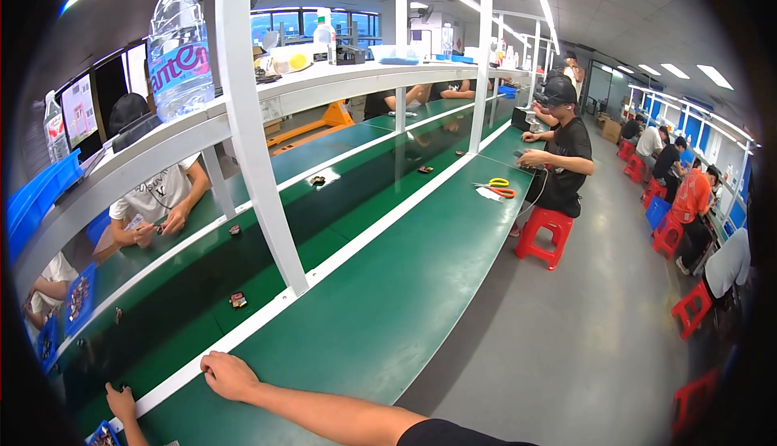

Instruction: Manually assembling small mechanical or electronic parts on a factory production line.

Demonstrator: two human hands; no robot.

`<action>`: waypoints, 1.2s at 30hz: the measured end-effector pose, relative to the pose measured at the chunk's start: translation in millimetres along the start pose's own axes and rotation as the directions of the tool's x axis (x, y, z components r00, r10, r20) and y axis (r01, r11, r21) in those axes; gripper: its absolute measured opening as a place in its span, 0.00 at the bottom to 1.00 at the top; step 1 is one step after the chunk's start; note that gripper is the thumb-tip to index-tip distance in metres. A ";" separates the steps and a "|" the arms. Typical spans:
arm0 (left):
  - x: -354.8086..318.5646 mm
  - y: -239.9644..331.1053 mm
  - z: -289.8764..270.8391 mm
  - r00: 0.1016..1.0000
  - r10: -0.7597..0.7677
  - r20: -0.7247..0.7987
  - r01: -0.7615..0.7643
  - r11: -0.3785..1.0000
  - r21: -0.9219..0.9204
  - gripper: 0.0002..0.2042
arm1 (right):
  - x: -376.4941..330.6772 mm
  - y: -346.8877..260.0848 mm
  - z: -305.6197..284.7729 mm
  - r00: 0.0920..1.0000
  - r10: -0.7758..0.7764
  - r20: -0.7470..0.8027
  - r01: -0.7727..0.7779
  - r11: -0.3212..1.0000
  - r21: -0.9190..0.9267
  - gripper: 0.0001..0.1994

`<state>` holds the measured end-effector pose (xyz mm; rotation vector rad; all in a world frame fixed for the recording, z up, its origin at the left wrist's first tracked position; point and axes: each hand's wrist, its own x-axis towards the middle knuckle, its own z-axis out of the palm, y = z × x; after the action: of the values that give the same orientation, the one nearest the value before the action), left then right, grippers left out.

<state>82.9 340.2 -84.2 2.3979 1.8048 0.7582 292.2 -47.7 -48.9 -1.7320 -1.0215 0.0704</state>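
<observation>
My right hand rests on the white rail along the belt, its fingers curled in and nothing visible in them. Lower left, my left hand is over the edge of the dark green belt, fingers bent around a small dark thing I cannot make out. Just below it a blue tray with small parts shows at the picture's rim. A small red and black part lies on the belt beyond my right hand, and another small part lies farther along.
A white post rises from the rail to a shelf holding a large water bottle. Yellow and orange scissors lie on the green worktop. A co-worker sits on a red stool; another person works across the belt.
</observation>
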 end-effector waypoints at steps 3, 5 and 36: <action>3.5 -6.9 9.9 0.996 0.030 -0.083 -0.033 0.999 -0.031 0.34 | 0.5 -2.9 3.2 1.000 -0.007 0.019 0.007 1.000 0.011 0.04; -1.9 3.3 14.7 0.980 0.084 -0.178 -0.107 0.987 -0.121 0.33 | 1.4 -0.9 0.6 1.000 -0.009 0.028 0.009 1.000 -0.005 0.05; -199.9 140.2 -120.3 0.574 0.765 0.292 0.654 -0.214 -0.726 0.33 | -8.3 -63.1 -18.4 0.896 -0.443 0.013 0.443 0.896 -0.020 0.10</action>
<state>119.0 82.7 -3.9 0.9735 -0.0005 0.4310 258.8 -63.2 6.2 -1.4787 -1.4048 -0.2279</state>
